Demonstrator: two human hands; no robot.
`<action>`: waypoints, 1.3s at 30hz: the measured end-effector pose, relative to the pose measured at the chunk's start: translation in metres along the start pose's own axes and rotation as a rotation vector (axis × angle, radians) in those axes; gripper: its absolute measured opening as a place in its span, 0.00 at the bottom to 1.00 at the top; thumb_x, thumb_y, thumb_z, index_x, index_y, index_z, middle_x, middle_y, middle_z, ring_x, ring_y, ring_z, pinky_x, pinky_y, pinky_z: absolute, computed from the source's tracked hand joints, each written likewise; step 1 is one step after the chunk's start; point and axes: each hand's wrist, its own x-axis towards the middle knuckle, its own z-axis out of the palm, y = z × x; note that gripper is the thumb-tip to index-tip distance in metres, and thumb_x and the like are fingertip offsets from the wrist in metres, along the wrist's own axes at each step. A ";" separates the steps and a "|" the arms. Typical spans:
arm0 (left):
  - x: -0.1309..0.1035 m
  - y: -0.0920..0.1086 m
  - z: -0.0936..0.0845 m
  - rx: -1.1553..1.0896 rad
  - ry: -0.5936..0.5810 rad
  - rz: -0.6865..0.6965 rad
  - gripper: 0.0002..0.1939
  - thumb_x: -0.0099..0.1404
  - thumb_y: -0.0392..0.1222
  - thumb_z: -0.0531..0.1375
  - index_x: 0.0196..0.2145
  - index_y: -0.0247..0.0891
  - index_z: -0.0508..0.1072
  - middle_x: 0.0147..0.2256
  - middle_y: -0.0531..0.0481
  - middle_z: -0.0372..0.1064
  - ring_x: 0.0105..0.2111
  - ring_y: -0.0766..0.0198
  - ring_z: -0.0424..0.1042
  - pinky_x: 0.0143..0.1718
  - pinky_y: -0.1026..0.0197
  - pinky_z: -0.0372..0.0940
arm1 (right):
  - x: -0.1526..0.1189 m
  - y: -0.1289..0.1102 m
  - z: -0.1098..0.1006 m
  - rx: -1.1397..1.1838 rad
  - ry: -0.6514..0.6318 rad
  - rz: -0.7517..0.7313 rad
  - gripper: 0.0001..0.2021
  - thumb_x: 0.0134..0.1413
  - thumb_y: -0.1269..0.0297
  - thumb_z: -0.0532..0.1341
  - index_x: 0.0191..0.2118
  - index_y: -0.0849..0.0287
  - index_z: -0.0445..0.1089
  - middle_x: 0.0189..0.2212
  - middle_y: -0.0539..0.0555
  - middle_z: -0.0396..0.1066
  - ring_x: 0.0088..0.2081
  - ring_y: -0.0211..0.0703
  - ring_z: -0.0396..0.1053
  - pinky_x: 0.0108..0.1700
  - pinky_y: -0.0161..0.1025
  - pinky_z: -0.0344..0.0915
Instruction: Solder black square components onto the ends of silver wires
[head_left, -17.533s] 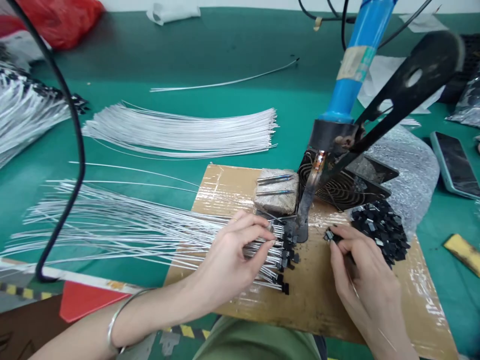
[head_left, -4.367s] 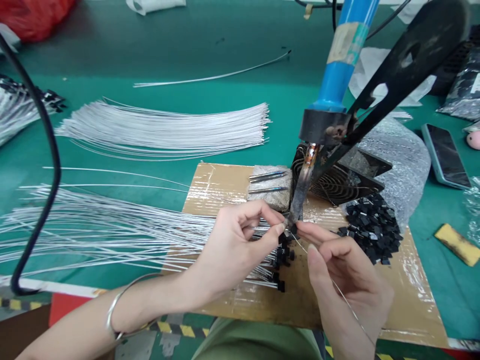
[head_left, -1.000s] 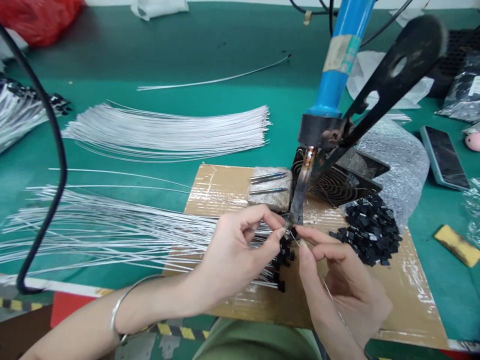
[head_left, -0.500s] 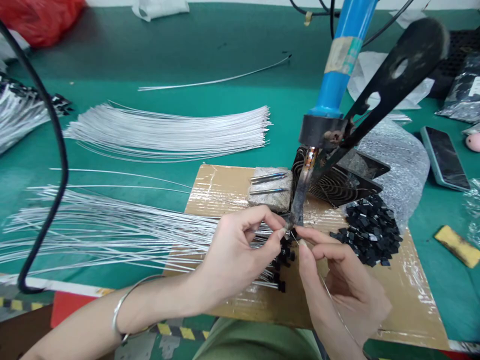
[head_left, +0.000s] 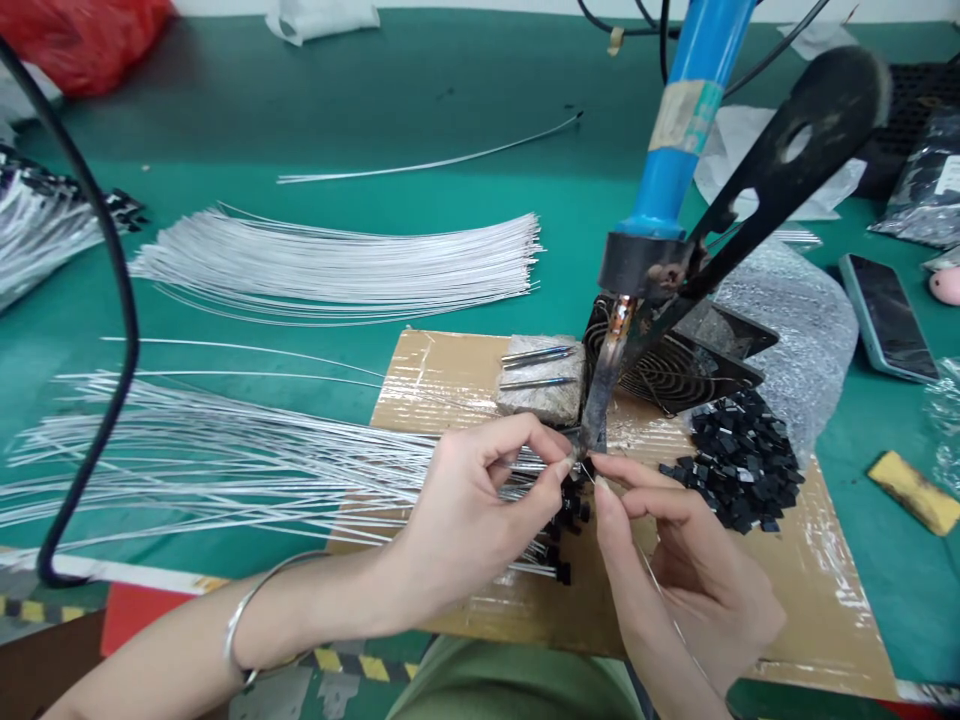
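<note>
My left hand (head_left: 487, 505) is closed in a pinch at the tip of the soldering iron (head_left: 600, 395); the small piece between its fingertips is mostly hidden. My right hand (head_left: 675, 560) pinches a thin silvery solder wire (head_left: 660, 590), whose end points at the same spot under the iron tip and whose length trails down over the palm. Beneath and beside my left hand lie white wires (head_left: 300, 440) with black connectors (head_left: 562, 570) on their near ends. A heap of small black connector housings (head_left: 742, 460) sits right of the iron.
A blue-handled iron is held by a black metal bracket (head_left: 795, 150) over a cardboard sheet (head_left: 810, 600). Nearby are a block with metal tips (head_left: 540, 400), a black fan (head_left: 667, 370), a bundle of white wires (head_left: 345, 265), a phone (head_left: 889, 315) and a yellow sponge (head_left: 915, 492). A black cable (head_left: 124, 300) hangs at left.
My right thumb and fingertips have shifted very slightly left, toward the iron tip, with the solder wire. My left hand stays practically still.
</note>
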 end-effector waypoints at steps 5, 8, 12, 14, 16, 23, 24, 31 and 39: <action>0.000 0.001 -0.001 -0.027 -0.024 -0.018 0.06 0.63 0.36 0.61 0.27 0.37 0.74 0.30 0.49 0.78 0.31 0.62 0.75 0.32 0.62 0.67 | 0.000 0.002 -0.002 0.007 -0.023 0.012 0.07 0.58 0.73 0.68 0.32 0.55 0.73 0.40 0.53 0.83 0.41 0.42 0.82 0.46 0.38 0.76; 0.000 0.000 -0.002 -0.024 -0.035 -0.024 0.07 0.63 0.35 0.62 0.27 0.37 0.74 0.29 0.49 0.78 0.31 0.63 0.74 0.31 0.63 0.67 | -0.001 0.004 -0.003 0.012 -0.035 0.010 0.07 0.58 0.73 0.68 0.32 0.55 0.73 0.40 0.54 0.83 0.42 0.43 0.82 0.46 0.38 0.76; 0.001 -0.003 -0.004 0.010 -0.052 -0.018 0.08 0.64 0.36 0.61 0.27 0.37 0.74 0.29 0.49 0.78 0.30 0.63 0.75 0.31 0.63 0.67 | -0.003 0.006 -0.005 0.040 -0.062 0.049 0.06 0.60 0.71 0.67 0.32 0.57 0.73 0.41 0.57 0.83 0.42 0.45 0.82 0.47 0.40 0.77; 0.001 -0.007 -0.006 0.103 -0.059 -0.029 0.08 0.65 0.36 0.61 0.27 0.37 0.75 0.29 0.49 0.78 0.28 0.63 0.74 0.28 0.63 0.65 | -0.002 0.007 -0.007 0.045 -0.048 0.072 0.07 0.61 0.70 0.67 0.31 0.57 0.72 0.40 0.57 0.82 0.42 0.45 0.81 0.46 0.39 0.77; -0.002 -0.014 -0.008 0.218 -0.058 0.016 0.08 0.66 0.35 0.61 0.29 0.37 0.77 0.31 0.48 0.79 0.30 0.61 0.75 0.30 0.61 0.66 | 0.000 0.012 -0.013 0.028 0.034 0.090 0.06 0.60 0.68 0.68 0.33 0.57 0.73 0.34 0.54 0.81 0.36 0.42 0.80 0.41 0.35 0.76; -0.019 -0.028 -0.029 0.504 0.138 0.391 0.08 0.69 0.32 0.61 0.43 0.38 0.80 0.44 0.43 0.80 0.46 0.55 0.75 0.49 0.53 0.66 | 0.003 0.071 -0.075 0.152 0.279 0.173 0.19 0.65 0.48 0.62 0.32 0.56 0.82 0.27 0.53 0.78 0.28 0.45 0.74 0.32 0.42 0.71; -0.016 -0.029 -0.035 0.549 0.175 0.415 0.08 0.69 0.32 0.61 0.42 0.39 0.80 0.43 0.44 0.80 0.45 0.55 0.75 0.49 0.53 0.65 | 0.004 0.080 -0.084 0.196 0.267 0.169 0.22 0.66 0.44 0.59 0.34 0.54 0.83 0.30 0.55 0.80 0.30 0.47 0.76 0.36 0.44 0.73; 0.076 -0.048 -0.100 0.787 0.346 0.300 0.05 0.67 0.40 0.63 0.35 0.38 0.78 0.38 0.42 0.73 0.44 0.48 0.70 0.50 0.49 0.62 | 0.011 0.090 -0.090 0.233 0.367 0.203 0.23 0.57 0.41 0.64 0.26 0.55 0.83 0.24 0.55 0.80 0.23 0.43 0.75 0.27 0.43 0.72; 0.146 -0.071 -0.126 0.740 0.209 0.273 0.06 0.61 0.35 0.67 0.27 0.37 0.74 0.33 0.48 0.64 0.41 0.52 0.67 0.51 0.48 0.63 | 0.009 0.081 -0.076 0.170 0.510 0.354 0.24 0.52 0.40 0.61 0.25 0.58 0.77 0.24 0.53 0.78 0.22 0.45 0.72 0.29 0.47 0.69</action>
